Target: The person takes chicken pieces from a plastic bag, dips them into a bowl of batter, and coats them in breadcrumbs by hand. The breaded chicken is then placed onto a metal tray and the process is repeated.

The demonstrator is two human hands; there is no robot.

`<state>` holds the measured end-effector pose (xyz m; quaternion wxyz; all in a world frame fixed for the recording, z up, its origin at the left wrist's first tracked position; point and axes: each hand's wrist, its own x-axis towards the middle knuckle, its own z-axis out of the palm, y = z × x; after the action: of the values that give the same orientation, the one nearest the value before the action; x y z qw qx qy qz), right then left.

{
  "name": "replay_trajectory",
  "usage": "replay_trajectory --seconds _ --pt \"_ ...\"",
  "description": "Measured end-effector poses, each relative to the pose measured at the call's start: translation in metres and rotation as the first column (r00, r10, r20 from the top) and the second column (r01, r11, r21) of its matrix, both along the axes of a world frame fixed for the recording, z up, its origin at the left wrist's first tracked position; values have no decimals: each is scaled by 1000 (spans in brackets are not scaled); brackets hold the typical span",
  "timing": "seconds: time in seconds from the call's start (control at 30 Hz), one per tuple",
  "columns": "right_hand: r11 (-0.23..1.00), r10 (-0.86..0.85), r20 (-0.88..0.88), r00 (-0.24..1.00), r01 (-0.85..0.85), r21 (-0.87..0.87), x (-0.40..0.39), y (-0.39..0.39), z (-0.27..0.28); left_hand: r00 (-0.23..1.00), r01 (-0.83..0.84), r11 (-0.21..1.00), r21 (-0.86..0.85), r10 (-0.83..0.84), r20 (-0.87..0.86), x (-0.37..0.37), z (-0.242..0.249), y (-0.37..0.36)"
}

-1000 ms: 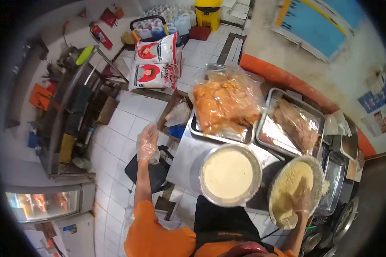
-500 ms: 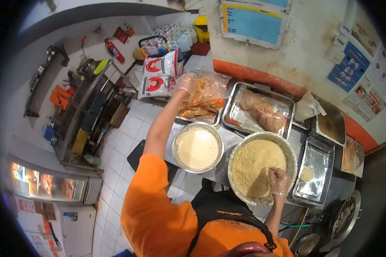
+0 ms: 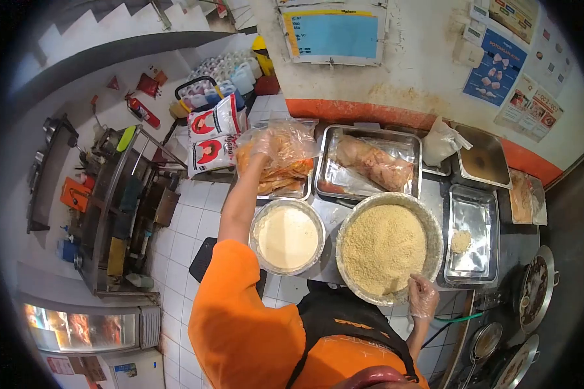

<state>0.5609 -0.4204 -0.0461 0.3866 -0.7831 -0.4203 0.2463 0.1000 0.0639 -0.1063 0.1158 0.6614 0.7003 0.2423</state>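
Observation:
My left hand (image 3: 264,145), in a clear plastic glove, reaches into the clear plastic bag (image 3: 297,137) over a metal tray of orange-coated meat pieces (image 3: 284,180). Its fingers are hidden among plastic and meat. My right hand (image 3: 423,297), also gloved, is at the near right rim of a large bowl of pale crumbs (image 3: 384,249). Its fingers are curled together; whatever they may hold is hidden. Between my arms stands a round bowl of creamy batter (image 3: 288,236).
A metal tray (image 3: 326,185) holds a bagged lump of raw meat (image 3: 374,162). To the right, another tray (image 3: 472,207) has a small clump of crumbs (image 3: 461,242). Pans (image 3: 537,288) sit at the lower right. Printed sacks (image 3: 212,150) lie at the left.
The view has shifted. My right hand has drawn back from over the crumbs to the bowl's near right rim. My left hand has sunk deeper among the plastic and meat.

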Motion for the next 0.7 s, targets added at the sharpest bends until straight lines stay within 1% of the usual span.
replay_trajectory --seconds 0.03,0.07,0.1,0.13,0.17,0.2,0.27,0.3,0.33,0.37,0.4,0.43,0.47,0.5,0.53,0.57,0.6,0.63,0.67,0.7 --pt "998 41 27 999 -43 41 -1 5 3 976 -34 999 -4 34 214 10 33 -26" --pt "993 84 54 995 -88 80 -2 12 7 976 -43 999 -7 43 215 10 53 -40" --pt "992 94 53 994 -98 78 -3 21 10 958 -2 999 53 -13 288 7 70 -51" --pt "987 146 66 987 -150 65 -3 30 13 933 31 993 112 -69 354 2 78 -62" --pt "978 199 80 977 -204 52 -4 41 17 933 16 994 107 -53 355 -4 81 -68" --pt "974 216 80 973 -220 50 -5 56 16 859 56 987 152 -125 497 -8 85 -69" --pt "933 343 18 939 -343 112 -12 86 14 637 102 961 258 -263 724 -14 94 -82" --pt "905 413 -25 910 -408 121 -17 102 22 569 111 966 234 -255 782 -13 101 -91" --pt "874 479 -68 875 -469 131 -29 120 35 573 94 969 229 -241 783 -6 115 -108" --pt "831 546 -217 809 -490 264 -45 140 34 659 165 950 266 -307 686 4 129 -131" --pt "786 608 -351 712 -479 392 -64 160 32 729 242 927 288 -370 577 16 141 -154" --pt "734 676 -417 608 -501 458 -87 173 50 732 230 934 274 -352 583 32 149 -180" --pt "683 730 -472 494 -507 526 -111 184 66 612 272 941 200 -330 719 49 156 -206" --pt "658 752 -508 420 -508 555 -133 195 67 475 323 936 138 -286 832 62 161 -225" --pt "636 769 -540 342 -506 583 -148 202 63 478 312 942 125 -269 836 70 164 -240" --pt "637 765 -551 333 -514 575 -154 209 58 475 384 916 114 -302 826 76 167 -253" --pt "685 675 -706 214 -537 492 -160 216 53 471 452 886 107 -338 815 78 167 -260" --pt "713 547 -832 96 -573 403 -165 218 46 478 443 882 162 -385 790 72 151 -261" --pt "707 541 -836 88 -587 396 -164 218 32 483 427 891 155 -370 794 69 153 -269" --pt "697 623 -747 232 -598 396 -160 219 15 545 418 900 125 -359 758 64 156 -278"
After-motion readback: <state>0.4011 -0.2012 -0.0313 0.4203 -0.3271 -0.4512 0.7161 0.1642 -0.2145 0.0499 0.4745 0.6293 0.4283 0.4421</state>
